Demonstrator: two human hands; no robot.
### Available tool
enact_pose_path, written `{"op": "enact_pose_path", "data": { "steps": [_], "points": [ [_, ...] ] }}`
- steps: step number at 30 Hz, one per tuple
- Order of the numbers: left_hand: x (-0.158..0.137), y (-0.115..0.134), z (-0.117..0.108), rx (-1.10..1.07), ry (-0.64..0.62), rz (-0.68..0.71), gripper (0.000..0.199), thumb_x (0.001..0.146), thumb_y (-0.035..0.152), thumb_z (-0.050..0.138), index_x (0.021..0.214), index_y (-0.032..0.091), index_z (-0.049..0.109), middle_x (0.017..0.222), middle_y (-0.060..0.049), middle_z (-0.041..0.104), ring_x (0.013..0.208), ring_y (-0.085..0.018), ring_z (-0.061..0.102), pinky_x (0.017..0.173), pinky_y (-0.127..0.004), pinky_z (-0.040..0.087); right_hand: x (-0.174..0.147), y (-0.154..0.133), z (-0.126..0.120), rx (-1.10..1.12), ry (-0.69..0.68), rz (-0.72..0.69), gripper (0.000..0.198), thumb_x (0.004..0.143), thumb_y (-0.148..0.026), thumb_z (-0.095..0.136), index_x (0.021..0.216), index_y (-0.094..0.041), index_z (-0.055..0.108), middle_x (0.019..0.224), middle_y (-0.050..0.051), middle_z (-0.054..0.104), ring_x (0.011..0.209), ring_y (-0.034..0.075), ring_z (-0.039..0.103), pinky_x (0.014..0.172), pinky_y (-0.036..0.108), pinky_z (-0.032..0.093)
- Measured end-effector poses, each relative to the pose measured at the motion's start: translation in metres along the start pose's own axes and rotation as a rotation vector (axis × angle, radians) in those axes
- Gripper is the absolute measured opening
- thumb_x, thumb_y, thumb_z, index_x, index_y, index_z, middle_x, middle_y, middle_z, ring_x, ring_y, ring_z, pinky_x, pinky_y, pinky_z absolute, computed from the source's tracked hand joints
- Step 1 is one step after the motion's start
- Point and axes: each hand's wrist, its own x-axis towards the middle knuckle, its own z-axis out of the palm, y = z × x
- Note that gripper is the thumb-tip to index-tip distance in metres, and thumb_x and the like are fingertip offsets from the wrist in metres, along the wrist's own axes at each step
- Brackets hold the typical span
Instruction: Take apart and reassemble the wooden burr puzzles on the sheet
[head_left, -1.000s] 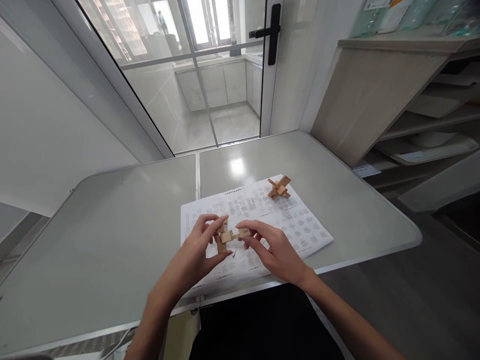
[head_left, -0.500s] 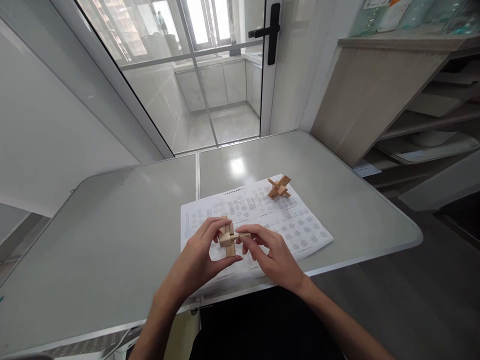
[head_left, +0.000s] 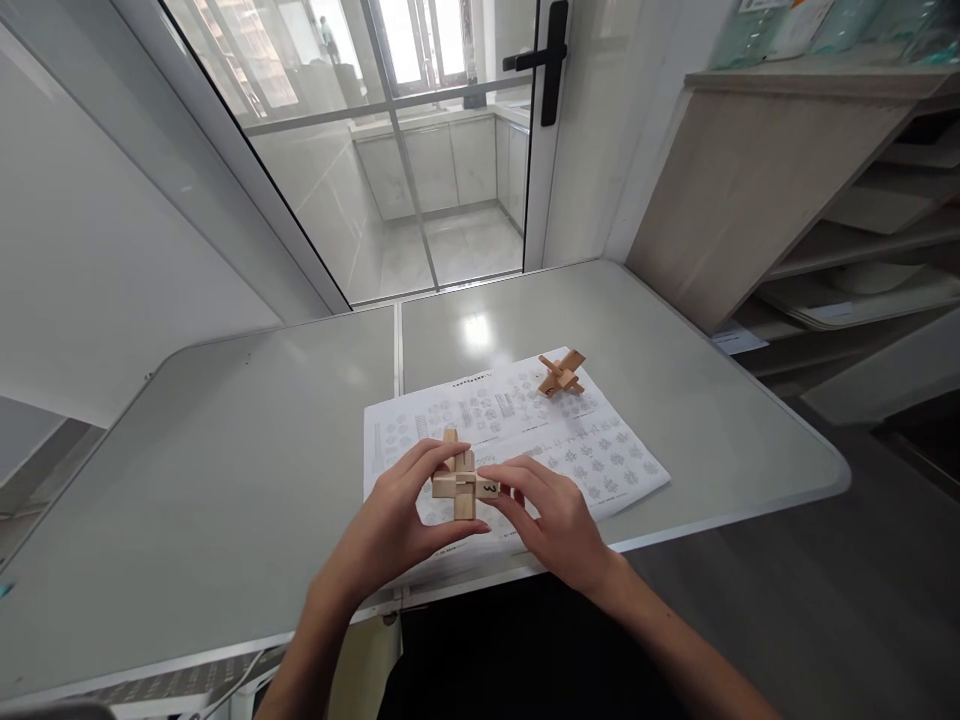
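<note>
A pale wooden burr puzzle of interlocking bars is held between my two hands, above a printed sheet. My left hand grips it from the left, fingers over the top and thumb near the lower bar. My right hand pinches the right end of a bar marked with a "3". Parts of the back bars are hidden behind my left fingers. On the far right of the printed instruction sheet rests a second, darker wooden puzzle of crossed pieces, touched by neither hand.
Both puzzles are over a grey folding table with a metal rim and a centre seam. A glass door with a black handle stands behind it. At the right is a wooden shelf unit with bottles on top.
The held puzzle has turned, so the bar in my right hand now shows its flat numbered face. The view has shifted slightly; the darker puzzle rests on the sheet as before.
</note>
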Motion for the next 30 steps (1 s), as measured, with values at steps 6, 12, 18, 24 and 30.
{"op": "enact_pose_path", "data": {
  "steps": [6, 12, 18, 24, 30],
  "points": [
    [-0.001, -0.002, -0.004, -0.031, -0.038, -0.005, 0.065, 0.084, 0.046, 0.086, 0.141, 0.033, 0.056, 0.122, -0.005, 0.066, 0.101, -0.022, 0.067, 0.09, -0.036, 0.059, -0.003, 0.0, -0.003, -0.03, -0.063, -0.122, 0.029, 0.107, -0.015, 0.056, 0.132, -0.027, 0.065, 0.104, 0.007, 0.076, 0.089, 0.019, 0.075, 0.073, 0.03, 0.062],
    [-0.002, -0.003, -0.004, -0.11, -0.033, -0.032, 0.07, 0.079, 0.049, 0.089, 0.139, 0.032, 0.058, 0.113, -0.004, 0.068, 0.098, -0.022, 0.067, 0.092, -0.038, 0.058, -0.009, 0.004, -0.005, -0.054, -0.134, -0.167, 0.038, 0.106, -0.009, 0.052, 0.136, -0.03, 0.062, 0.109, 0.006, 0.075, 0.086, 0.017, 0.073, 0.07, 0.028, 0.061],
    [-0.005, -0.008, 0.004, -0.466, -0.008, -0.126, 0.074, 0.069, 0.048, 0.096, 0.132, 0.028, 0.065, 0.118, -0.008, 0.071, 0.104, -0.026, 0.068, 0.098, -0.041, 0.058, -0.015, 0.003, -0.002, -0.121, -0.071, -0.24, 0.049, 0.102, -0.003, 0.052, 0.141, -0.032, 0.059, 0.109, 0.006, 0.074, 0.084, 0.015, 0.07, 0.07, 0.028, 0.06],
    [-0.011, -0.015, 0.028, -0.936, 0.124, -0.228, 0.086, 0.061, 0.042, 0.102, 0.138, 0.024, 0.066, 0.131, -0.013, 0.071, 0.125, -0.033, 0.065, 0.105, -0.04, 0.056, -0.013, -0.001, 0.004, -0.106, 0.027, -0.298, 0.049, 0.097, 0.001, 0.062, 0.138, -0.024, 0.061, 0.109, 0.007, 0.074, 0.084, 0.015, 0.071, 0.07, 0.026, 0.06],
    [-0.022, -0.01, 0.054, -1.297, 0.224, -0.393, 0.07, 0.082, 0.057, 0.084, 0.141, 0.021, 0.068, 0.141, -0.017, 0.069, 0.131, -0.037, 0.064, 0.114, -0.047, 0.051, -0.008, -0.006, 0.011, -0.136, -0.053, -0.262, 0.049, 0.102, -0.009, 0.061, 0.147, -0.026, 0.055, 0.118, 0.009, 0.074, 0.096, 0.018, 0.075, 0.076, 0.029, 0.063]
  ]
}}
